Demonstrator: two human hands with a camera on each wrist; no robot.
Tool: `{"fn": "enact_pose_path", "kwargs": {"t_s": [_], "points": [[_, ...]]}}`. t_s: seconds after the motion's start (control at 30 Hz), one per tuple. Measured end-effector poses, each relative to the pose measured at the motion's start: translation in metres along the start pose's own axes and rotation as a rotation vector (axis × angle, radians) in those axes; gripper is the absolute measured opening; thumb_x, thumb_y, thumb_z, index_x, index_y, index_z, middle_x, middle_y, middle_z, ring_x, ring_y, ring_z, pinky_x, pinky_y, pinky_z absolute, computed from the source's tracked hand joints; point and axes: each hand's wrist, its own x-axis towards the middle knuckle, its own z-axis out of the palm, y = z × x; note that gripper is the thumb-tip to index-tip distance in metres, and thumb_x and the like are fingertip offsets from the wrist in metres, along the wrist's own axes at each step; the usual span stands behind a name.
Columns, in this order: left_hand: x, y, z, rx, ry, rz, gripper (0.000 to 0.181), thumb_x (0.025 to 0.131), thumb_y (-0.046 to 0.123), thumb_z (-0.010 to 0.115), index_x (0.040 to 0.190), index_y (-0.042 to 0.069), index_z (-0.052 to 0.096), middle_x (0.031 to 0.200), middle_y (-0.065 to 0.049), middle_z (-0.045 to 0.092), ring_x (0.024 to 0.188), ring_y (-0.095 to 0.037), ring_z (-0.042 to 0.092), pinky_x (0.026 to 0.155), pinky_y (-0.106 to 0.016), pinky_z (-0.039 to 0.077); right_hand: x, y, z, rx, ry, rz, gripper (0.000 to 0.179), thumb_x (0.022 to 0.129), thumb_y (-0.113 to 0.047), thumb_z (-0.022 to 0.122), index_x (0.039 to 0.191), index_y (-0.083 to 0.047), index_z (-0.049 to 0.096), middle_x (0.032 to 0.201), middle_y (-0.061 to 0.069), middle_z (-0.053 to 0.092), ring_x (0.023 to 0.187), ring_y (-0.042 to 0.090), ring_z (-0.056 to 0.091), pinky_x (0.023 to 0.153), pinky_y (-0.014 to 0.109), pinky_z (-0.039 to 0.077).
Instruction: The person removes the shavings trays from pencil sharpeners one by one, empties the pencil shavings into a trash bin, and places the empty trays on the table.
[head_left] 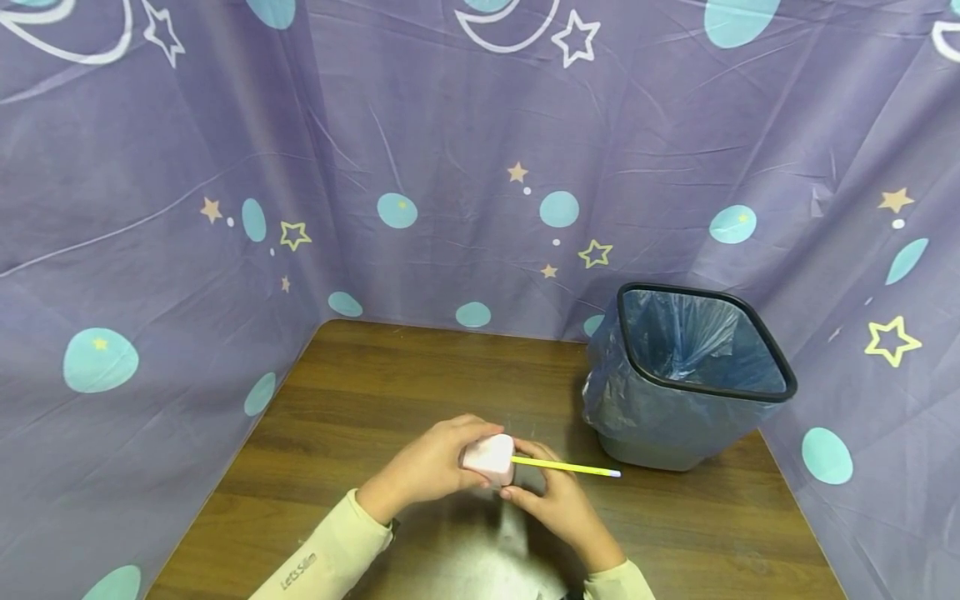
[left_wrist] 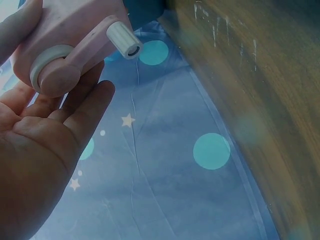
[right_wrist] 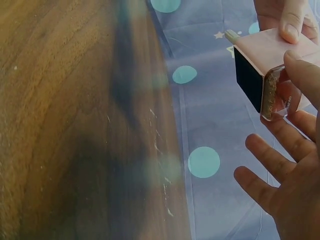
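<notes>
A pink pencil sharpener (head_left: 488,457) is held up over the table between both hands. My left hand (head_left: 431,467) grips its body, thumb on one side and fingers on the other. In the left wrist view its crank handle (left_wrist: 124,40) with a white knob sticks out beside the fingers. A yellow pencil (head_left: 573,467) with a pale eraser end juts from the sharpener to the right, crossing over the right fingers. My right hand (head_left: 562,504) pinches the sharpener's clear shavings drawer (right_wrist: 271,97) between thumb and finger, its other fingers spread. Brown shavings show through the clear wall.
A grey waste bin (head_left: 645,454) with a black rim and a blue bag liner stands at the right of the wooden table (head_left: 420,367). Purple cloth (head_left: 450,167) with stars and moons hangs behind and on both sides.
</notes>
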Motion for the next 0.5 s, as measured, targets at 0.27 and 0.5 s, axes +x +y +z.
{"fn": "enact_pose_path", "kwargs": {"t_s": [0.27,0.5], "points": [[-0.0007,-0.0022,0.001,-0.007,0.008,0.014,0.071,0.08,0.023,0.088,0.143,0.015,0.059,0.13,0.007,0.064,0.11,-0.008,0.062,0.094,-0.032,0.055,-0.0003,0.0013,0.0008,-0.014,0.019,-0.022,0.069,0.08,-0.031,0.088,0.141,-0.03,0.057,0.138,-0.009,0.062,0.132,0.02,0.056,0.108,0.047,0.047],[-0.0009,-0.003,0.0013,0.0,0.023,0.034,0.071,0.078,0.022,0.089,0.142,0.016,0.06,0.129,0.007,0.064,0.108,-0.007,0.062,0.092,-0.031,0.055,0.0007,0.0021,0.0012,-0.036,0.035,-0.054,0.068,0.078,-0.029,0.089,0.14,-0.028,0.059,0.136,-0.01,0.063,0.13,0.02,0.057,0.107,0.045,0.048]]}}
